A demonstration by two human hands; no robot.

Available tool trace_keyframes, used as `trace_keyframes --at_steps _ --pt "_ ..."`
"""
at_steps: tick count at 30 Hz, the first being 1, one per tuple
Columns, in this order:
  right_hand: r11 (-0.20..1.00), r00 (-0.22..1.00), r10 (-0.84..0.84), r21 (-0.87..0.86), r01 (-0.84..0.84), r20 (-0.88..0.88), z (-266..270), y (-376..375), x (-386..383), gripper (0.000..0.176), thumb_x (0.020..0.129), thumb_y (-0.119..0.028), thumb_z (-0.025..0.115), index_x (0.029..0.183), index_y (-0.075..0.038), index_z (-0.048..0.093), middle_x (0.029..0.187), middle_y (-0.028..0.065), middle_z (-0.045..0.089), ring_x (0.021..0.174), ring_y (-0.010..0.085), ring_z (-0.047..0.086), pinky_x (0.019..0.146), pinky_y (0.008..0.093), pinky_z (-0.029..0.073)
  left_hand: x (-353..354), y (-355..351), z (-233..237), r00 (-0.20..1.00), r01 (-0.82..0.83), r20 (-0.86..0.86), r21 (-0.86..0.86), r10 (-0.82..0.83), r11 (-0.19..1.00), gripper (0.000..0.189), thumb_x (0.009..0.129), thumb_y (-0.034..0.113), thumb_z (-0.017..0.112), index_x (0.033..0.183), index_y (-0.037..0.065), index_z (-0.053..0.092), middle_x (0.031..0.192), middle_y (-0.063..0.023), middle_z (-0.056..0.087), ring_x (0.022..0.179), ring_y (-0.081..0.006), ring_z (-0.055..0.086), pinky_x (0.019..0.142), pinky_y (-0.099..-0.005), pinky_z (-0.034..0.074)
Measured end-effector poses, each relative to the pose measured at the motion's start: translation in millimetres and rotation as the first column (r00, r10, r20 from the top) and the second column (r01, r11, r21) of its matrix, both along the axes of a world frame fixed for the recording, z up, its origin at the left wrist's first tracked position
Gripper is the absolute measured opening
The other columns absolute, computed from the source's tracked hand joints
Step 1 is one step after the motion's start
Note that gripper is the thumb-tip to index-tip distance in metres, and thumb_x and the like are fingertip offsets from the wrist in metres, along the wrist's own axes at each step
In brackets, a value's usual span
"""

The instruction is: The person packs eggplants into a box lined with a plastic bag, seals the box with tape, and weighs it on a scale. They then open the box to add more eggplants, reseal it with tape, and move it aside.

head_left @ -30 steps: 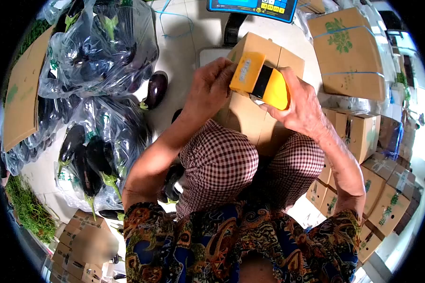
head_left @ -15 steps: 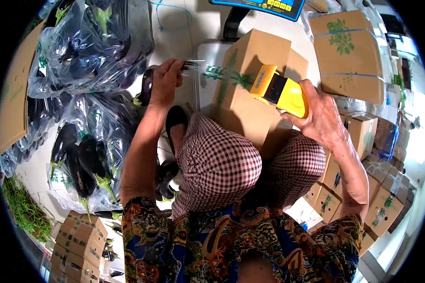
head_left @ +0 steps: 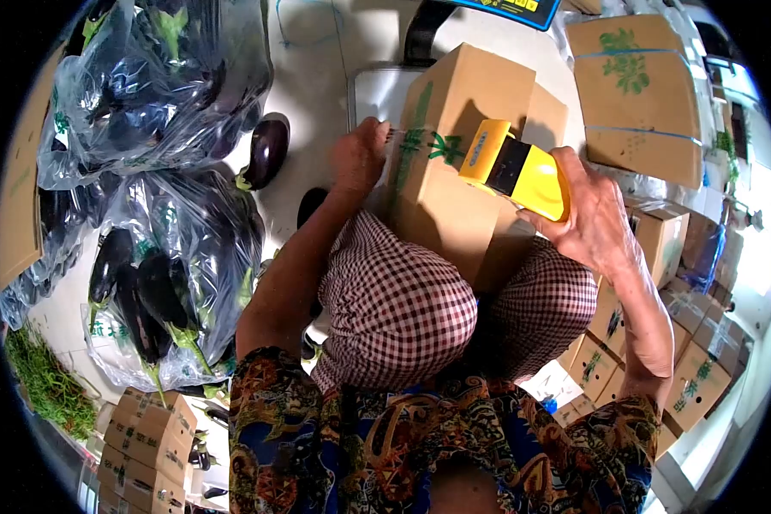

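My right hand [head_left: 587, 210] is wrapped round a yellow tape dispenser [head_left: 527, 180], held over a brown cardboard box [head_left: 445, 206] that stands between my knees. From the dispenser a strip of clear tape with green print [head_left: 428, 144] runs left across the box top. The fingers of my left hand [head_left: 360, 158] are pinched on the strip's free end, close by the box's left side. Beneath the box, part of a metal scale platform [head_left: 377, 94] shows.
Plastic bags of eggplants [head_left: 158, 291] lie on the left, with a loose eggplant [head_left: 268, 150] beside them. A scale display [head_left: 522, 7] is at the top. Another strapped box [head_left: 634, 98] stands at right, stacked cartons [head_left: 146, 445] at lower left, green vegetables [head_left: 47, 381] at far left.
My left hand has moved right, bringing the tape end closer to the box, so the span to the dispenser is shorter. My right hand has barely moved.
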State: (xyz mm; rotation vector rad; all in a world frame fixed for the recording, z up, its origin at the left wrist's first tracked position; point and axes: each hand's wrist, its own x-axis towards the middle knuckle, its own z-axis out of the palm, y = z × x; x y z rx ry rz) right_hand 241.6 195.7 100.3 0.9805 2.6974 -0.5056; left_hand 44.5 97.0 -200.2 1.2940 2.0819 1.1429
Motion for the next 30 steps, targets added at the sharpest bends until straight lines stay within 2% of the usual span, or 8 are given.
trace_keyframes --at_steps 13,16,17,19,21,24,27,30 --pt "0.995 0.996 -0.091 -0.031 0.09 -0.022 -5 -2 4 0.041 0.069 -0.014 0.068 0.102 -0.002 0.047 0.081 0.0196 0.061 0.072 0.038 0.064 0.063 0.0434 0.054 24 7 -48 0.969 0.243 0.051 -0.406 -0.244 0.881 0.021 0.09 0.02 0.054 0.095 0.0 0.054 0.084 -0.0223 0.064 0.077 -0.0445 0.063 0.068 -0.0513 0.052" --pt "0.998 0.994 -0.012 0.064 0.019 -0.112 -10 -1 10 0.039 0.067 -0.014 0.068 0.098 -0.001 0.048 0.079 0.0187 0.06 0.069 0.0374 0.063 0.065 0.0447 0.053 13 16 -51 0.979 0.204 0.068 -0.351 -0.192 0.914 0.02 0.09 0.017 0.055 0.099 -0.001 0.057 0.095 -0.0226 0.063 0.088 -0.0412 0.061 0.076 -0.0482 0.051" --pt "0.998 0.994 0.003 0.069 0.005 -0.111 -11 1 13 0.038 0.067 -0.015 0.068 0.096 -0.001 0.049 0.079 0.0176 0.06 0.069 0.0367 0.062 0.064 0.0451 0.052 6 20 -44 0.964 0.205 -0.181 0.037 -0.195 0.978 0.019 0.091 0.015 0.055 0.104 0.003 0.059 0.105 -0.0216 0.06 0.092 -0.039 0.058 0.08 -0.0448 0.049" --pt "0.999 0.996 -0.004 0.047 0.008 -0.088 -13 1 17 0.042 0.067 -0.016 0.069 0.099 0.0 0.048 0.079 0.0171 0.06 0.067 0.0362 0.063 0.061 0.0445 0.052 -5 57 60 0.994 -0.015 0.11 0.201 -0.007 0.979 0.028 0.094 0.024 0.056 0.109 0.001 0.058 0.102 -0.0186 0.06 0.098 -0.0354 0.057 0.083 -0.0445 0.046" --pt "0.999 0.996 0.011 0.053 -0.006 -0.091 -16 1 19 0.044 0.067 -0.017 0.07 0.101 0.0 0.047 0.079 0.0175 0.06 0.067 0.0358 0.063 0.059 0.0444 0.052 -10 88 129 0.996 0.092 -0.041 0.478 -0.082 0.874 0.033 0.092 0.029 0.058 0.115 0.004 0.058 0.109 -0.0169 0.059 0.102 -0.0339 0.057 0.09 -0.0434 0.043" --pt "0.997 0.996 0.044 0.071 -0.038 -0.078 -10 2 20 0.047 0.068 -0.019 0.072 0.103 0.0 0.046 0.079 0.0184 0.06 0.066 0.0348 0.064 0.058 0.0434 0.053 6 124 154 0.806 0.521 -0.499 0.342 -0.319 0.782 0.042 0.089 0.035 0.061 0.121 0.009 0.057 0.11 -0.0134 0.06 0.103 -0.0313 0.057 0.091 -0.0434 0.042" --pt "0.993 0.989 0.076 0.101 -0.063 -0.129 -13 4 23 0.049 0.067 -0.019 0.073 0.103 0.0 0.046 0.079 0.019 0.061 0.063 0.0329 0.065 0.055 0.0399 0.054 18 135 156 0.622 0.644 -0.578 -0.006 -0.528 0.765 0.048 0.086 0.04 0.062 0.124 0.012 0.057 0.111 -0.0106 0.06 0.104 -0.0284 0.057 0.09 -0.0425 0.041" --pt "0.995 0.995 0.062 0.086 -0.055 -0.073 -19 2 21 0.05 0.066 -0.02 0.074 0.102 0.001 0.047 0.078 0.019 0.061 0.061 0.0332 0.064 0.053 0.0383 0.054 15 137 147 0.639 0.643 -0.615 0.096 -0.463 0.76 0.049 0.085 0.042 0.062 0.125 0.013 0.057 0.107 -0.0082 0.06 0.103 -0.0269 0.056 0.084 -0.0427 0.041"
